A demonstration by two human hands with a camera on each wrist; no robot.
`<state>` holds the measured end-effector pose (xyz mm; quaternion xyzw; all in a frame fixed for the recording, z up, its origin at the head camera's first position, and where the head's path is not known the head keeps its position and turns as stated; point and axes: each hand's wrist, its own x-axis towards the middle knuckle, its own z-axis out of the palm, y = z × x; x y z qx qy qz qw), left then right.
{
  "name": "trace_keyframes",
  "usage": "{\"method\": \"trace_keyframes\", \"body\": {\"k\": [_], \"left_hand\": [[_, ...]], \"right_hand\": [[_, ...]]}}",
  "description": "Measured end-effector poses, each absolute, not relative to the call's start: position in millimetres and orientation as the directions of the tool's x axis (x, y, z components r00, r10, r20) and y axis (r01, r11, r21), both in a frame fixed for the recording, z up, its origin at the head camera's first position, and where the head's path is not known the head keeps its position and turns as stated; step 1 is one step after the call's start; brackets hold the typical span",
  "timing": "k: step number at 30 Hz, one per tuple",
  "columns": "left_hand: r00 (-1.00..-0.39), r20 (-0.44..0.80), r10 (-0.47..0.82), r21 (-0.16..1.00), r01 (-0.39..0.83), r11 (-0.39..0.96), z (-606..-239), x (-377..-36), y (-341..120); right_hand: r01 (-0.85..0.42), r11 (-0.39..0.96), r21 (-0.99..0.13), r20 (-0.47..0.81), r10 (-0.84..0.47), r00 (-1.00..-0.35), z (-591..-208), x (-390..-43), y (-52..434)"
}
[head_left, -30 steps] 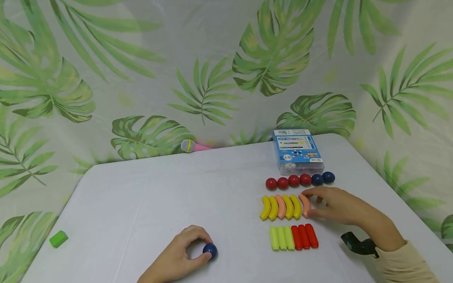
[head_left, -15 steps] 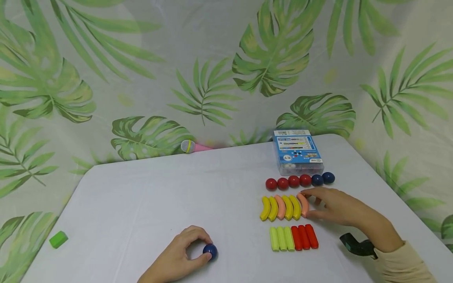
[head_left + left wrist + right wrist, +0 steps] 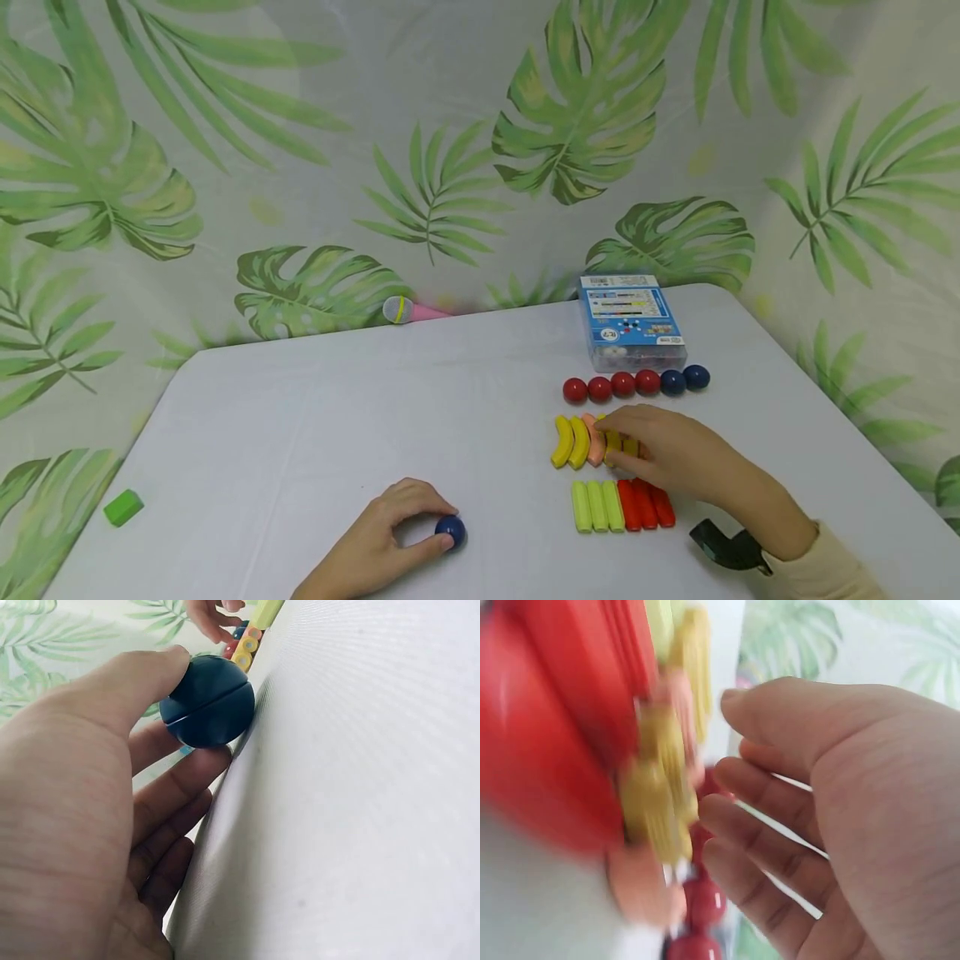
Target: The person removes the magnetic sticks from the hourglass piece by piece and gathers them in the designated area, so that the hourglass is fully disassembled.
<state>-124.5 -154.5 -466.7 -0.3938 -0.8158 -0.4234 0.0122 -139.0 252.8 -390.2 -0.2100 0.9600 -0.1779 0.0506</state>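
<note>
My left hand (image 3: 431, 525) rests on the white table (image 3: 315, 433) near the front edge and pinches a dark blue ball (image 3: 452, 531) between thumb and fingers. The left wrist view shows the ball (image 3: 208, 701) pressed against the tabletop. My right hand (image 3: 637, 442) lies over the right end of a row of curved yellow and pink pieces (image 3: 579, 442), fingers loosely extended; the pieces under it are hidden. In the right wrist view, which is blurred, the right hand (image 3: 832, 825) holds nothing.
A row of red and blue balls (image 3: 623, 384) lies behind the curved pieces, and lime and red straight bars (image 3: 597, 505) lie in front. A blue-labelled box (image 3: 630, 321) stands behind. A pink toy microphone (image 3: 408, 311) lies at the back edge, a green block (image 3: 123, 507) far left.
My right hand has slid left over the curved row, covering the pink piece it was pinching at the right end. The left hand still holds the blue ball in the same place.
</note>
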Motion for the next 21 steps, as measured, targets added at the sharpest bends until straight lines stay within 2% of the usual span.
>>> {"method": "trace_keyframes", "body": {"k": [5,13,21], "left_hand": [[-0.664,0.396,0.635,0.664,0.684,0.301,-466.0,-124.7,-153.8],[-0.681,0.38,0.626,0.676,0.666,0.315,-465.2,-124.5,-154.3],[-0.699,0.346,0.626,0.698,0.638,0.326,-465.7,-123.5,-155.1]], "right_hand": [[-0.488,0.795,-0.359,0.025,-0.515,-0.857,-393.0,-129.5,228.7],[-0.669,0.656,-0.35,0.179,-0.655,-0.735,-413.5,-107.8,190.9],[-0.769,0.518,-0.376,0.336,-0.697,-0.634,-421.1,-91.1,158.0]]}}
